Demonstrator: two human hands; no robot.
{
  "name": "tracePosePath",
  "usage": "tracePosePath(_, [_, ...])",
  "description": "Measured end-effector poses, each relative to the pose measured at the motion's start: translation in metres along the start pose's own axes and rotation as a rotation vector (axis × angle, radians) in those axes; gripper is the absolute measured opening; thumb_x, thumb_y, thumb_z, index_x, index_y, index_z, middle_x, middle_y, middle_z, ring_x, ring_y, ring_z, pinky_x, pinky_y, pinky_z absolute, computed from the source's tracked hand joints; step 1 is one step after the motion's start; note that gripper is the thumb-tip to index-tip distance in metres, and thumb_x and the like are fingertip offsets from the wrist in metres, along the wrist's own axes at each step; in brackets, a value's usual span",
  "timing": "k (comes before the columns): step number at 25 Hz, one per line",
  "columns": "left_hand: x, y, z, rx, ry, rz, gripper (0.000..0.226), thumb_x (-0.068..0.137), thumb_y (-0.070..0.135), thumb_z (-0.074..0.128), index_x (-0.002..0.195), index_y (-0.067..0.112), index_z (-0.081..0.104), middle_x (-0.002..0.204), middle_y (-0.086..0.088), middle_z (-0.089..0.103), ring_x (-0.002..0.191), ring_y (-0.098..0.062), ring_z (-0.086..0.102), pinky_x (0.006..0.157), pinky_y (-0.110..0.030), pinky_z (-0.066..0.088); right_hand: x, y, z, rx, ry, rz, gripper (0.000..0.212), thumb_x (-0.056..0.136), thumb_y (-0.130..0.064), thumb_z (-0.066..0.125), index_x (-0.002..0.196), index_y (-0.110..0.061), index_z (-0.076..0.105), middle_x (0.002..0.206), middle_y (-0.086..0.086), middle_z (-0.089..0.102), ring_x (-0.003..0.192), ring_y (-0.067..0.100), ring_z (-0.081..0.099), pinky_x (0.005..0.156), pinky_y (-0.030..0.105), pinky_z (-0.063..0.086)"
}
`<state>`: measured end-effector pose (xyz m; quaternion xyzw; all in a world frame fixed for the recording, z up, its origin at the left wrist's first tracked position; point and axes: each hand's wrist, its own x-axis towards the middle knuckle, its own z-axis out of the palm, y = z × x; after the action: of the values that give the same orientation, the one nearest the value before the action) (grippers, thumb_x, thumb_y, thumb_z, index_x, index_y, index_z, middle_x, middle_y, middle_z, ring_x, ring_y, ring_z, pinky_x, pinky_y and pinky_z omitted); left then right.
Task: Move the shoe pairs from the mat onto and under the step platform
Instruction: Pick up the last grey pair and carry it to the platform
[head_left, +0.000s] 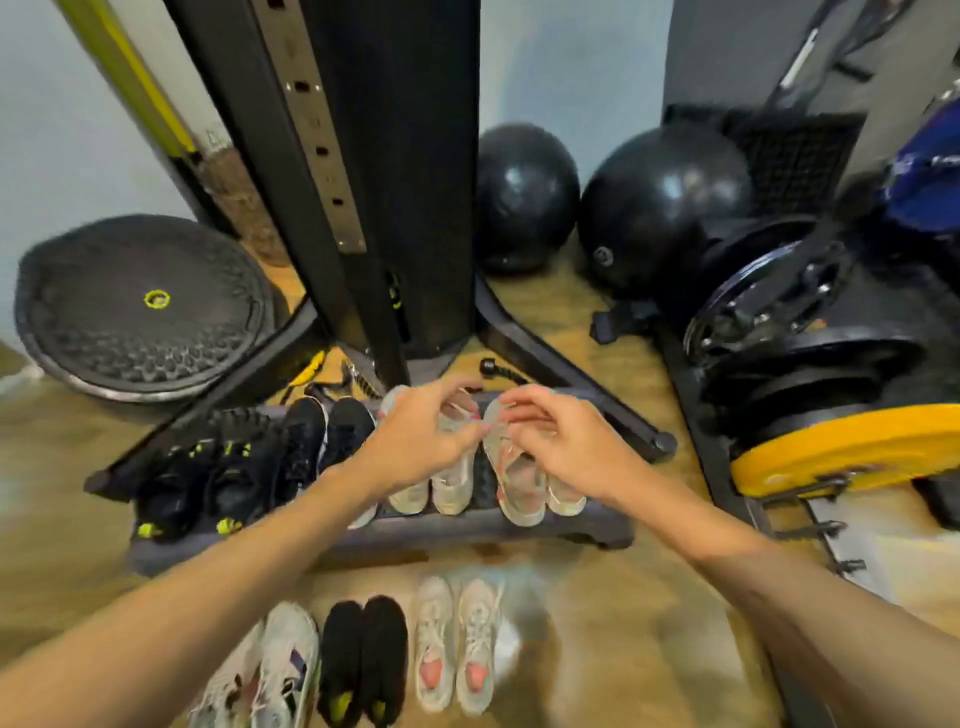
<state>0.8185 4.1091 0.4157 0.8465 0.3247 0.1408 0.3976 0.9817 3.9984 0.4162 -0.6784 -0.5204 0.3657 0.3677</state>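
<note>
The grey step platform (467, 530) lies on the floor and carries four shoe pairs. From the left these are a black and neon pair (202, 478), a black pair (322, 441), a pale grey pair (441, 488) and a grey and pink pair (524, 483). My left hand (421, 436) reaches across the pale pair and pinches the inner shoe of the grey and pink pair. My right hand (561, 441) curls over the same pair from the right. Nearer me, on the floor, sit a white pair (275, 670), a black pair with yellow insoles (363, 660) and a white pair with pink insoles (457, 644).
A black machine column (395, 182) with splayed feet stands right behind the platform. A round balance trainer (140, 306) sits at left and two black balls (524, 197) at the back. Weight plates, one yellow (852, 447), stack at right.
</note>
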Motion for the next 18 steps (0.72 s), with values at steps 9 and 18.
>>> tracePosePath(9, [-0.029, 0.26, -0.187, 0.012, -0.076, 0.429, 0.052, 0.085, 0.034, 0.068, 0.133, 0.026, 0.051, 0.112, 0.006, 0.066, 0.095, -0.005, 0.064, 0.08, -0.016, 0.051, -0.114, -0.267, -0.137, -0.141, 0.324, -0.091, 0.039, 0.093, -0.025, 0.061, 0.131, -0.021, 0.054, 0.122, 0.001, 0.067, 0.11, 0.003, 0.063, 0.079, 0.015, 0.05])
tracePosePath(18, [-0.09, 0.447, -0.173, -0.062, -0.213, 0.869, 0.045, 0.083, 0.031, 0.07, 0.126, 0.028, 0.057, 0.105, 0.011, 0.069, 0.084, 0.003, 0.067, 0.068, -0.003, 0.045, -0.322, -0.358, -0.186, -0.192, 0.854, -0.029, 0.037, 0.093, -0.028, 0.061, 0.129, -0.017, 0.057, 0.112, -0.002, 0.069, 0.097, 0.0, 0.067, 0.069, 0.01, 0.05])
